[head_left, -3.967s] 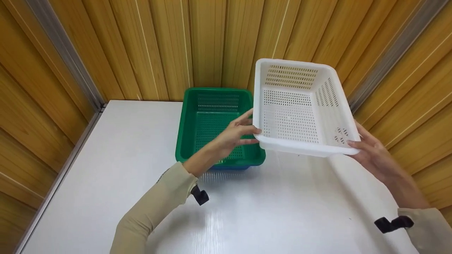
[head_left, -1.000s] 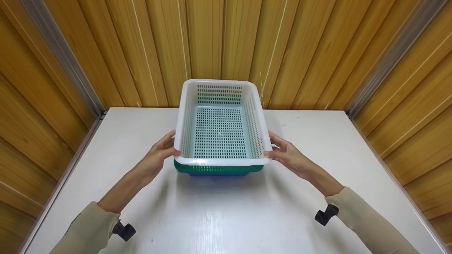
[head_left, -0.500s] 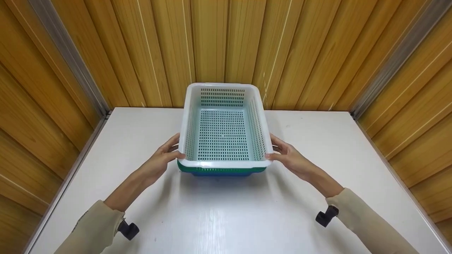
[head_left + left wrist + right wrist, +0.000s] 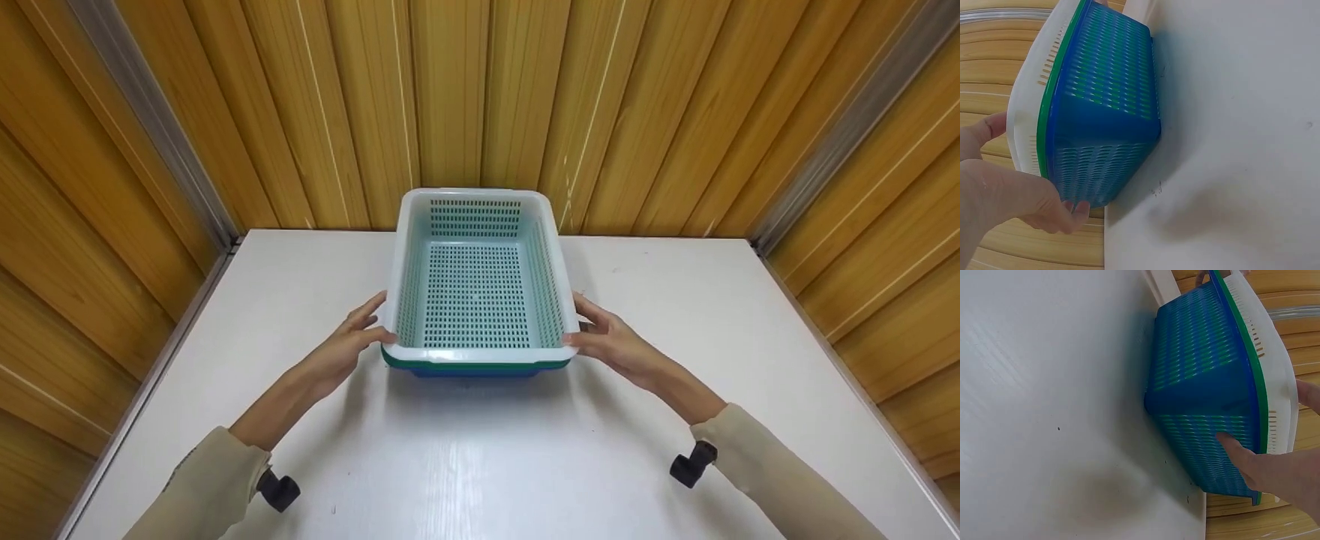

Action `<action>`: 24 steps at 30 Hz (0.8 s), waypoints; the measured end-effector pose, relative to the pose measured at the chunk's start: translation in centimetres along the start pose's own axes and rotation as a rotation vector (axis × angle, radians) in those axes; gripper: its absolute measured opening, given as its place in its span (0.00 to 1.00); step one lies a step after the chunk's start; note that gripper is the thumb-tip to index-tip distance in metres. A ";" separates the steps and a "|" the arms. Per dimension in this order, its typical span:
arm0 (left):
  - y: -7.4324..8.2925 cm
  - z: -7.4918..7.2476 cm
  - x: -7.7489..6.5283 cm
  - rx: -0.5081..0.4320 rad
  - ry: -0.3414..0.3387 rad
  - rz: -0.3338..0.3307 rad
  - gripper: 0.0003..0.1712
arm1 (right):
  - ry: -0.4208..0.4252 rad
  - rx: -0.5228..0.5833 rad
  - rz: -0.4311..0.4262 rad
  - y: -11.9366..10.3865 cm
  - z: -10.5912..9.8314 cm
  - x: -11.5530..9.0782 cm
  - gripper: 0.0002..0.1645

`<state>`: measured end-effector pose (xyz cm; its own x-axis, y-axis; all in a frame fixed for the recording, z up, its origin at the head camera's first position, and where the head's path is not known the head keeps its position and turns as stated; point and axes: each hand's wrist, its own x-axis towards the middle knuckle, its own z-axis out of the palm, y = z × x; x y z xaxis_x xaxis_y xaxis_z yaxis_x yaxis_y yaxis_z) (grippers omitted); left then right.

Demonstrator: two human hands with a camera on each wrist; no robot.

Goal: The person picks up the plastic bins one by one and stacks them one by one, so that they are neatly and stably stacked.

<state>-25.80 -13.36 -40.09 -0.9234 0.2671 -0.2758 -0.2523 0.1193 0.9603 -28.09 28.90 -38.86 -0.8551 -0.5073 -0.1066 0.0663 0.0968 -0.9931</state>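
A white perforated plastic basket (image 4: pixel 480 355) sits nested in a green basket (image 4: pixel 397 363), which in turn sits in a blue basket (image 4: pixel 474 371). My left hand (image 4: pixel 349 346) holds the white basket at its near left corner, thumb on the rim. At the near right corner, my right hand (image 4: pixel 619 345) grips the same rim with its thumb on top. Both wrist views show the white wall (image 4: pixel 1024 124) standing above the green rim (image 4: pixel 1261 388). Fingers of each hand reach down beside the blue basket's side (image 4: pixel 1185 439). The white basket holds nothing.
The stack stands on a white table (image 4: pixel 465 465), near its back edge. Yellow wood-patterned panels (image 4: pixel 450 90) rise behind and on both sides, with grey metal strips (image 4: pixel 150 112) at the corners. A black mount (image 4: pixel 279 491) hangs at each sleeve cuff.
From off to the right, the white basket has come over the green one and been lowered into it. Over the last second it has sunk further, hiding most of the green rim.
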 end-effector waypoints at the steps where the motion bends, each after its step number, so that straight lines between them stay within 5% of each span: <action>1: 0.0 0.0 0.0 -0.004 -0.006 -0.001 0.54 | 0.001 0.002 0.008 0.1 0.0 0.0 0.56; 10: -0.2 -0.1 -0.1 -0.022 -0.100 0.057 0.54 | 0.018 -0.013 0.047 0.0 0.3 -0.3 0.56; 24: -0.6 0.4 0.1 -0.141 -0.128 0.084 0.53 | 0.046 0.080 0.016 0.3 0.5 -0.5 0.55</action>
<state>-25.65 -13.02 -40.76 -0.9010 0.3907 -0.1888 -0.2218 -0.0408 0.9742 -27.42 28.74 -39.10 -0.8762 -0.4663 -0.1218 0.1196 0.0346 -0.9922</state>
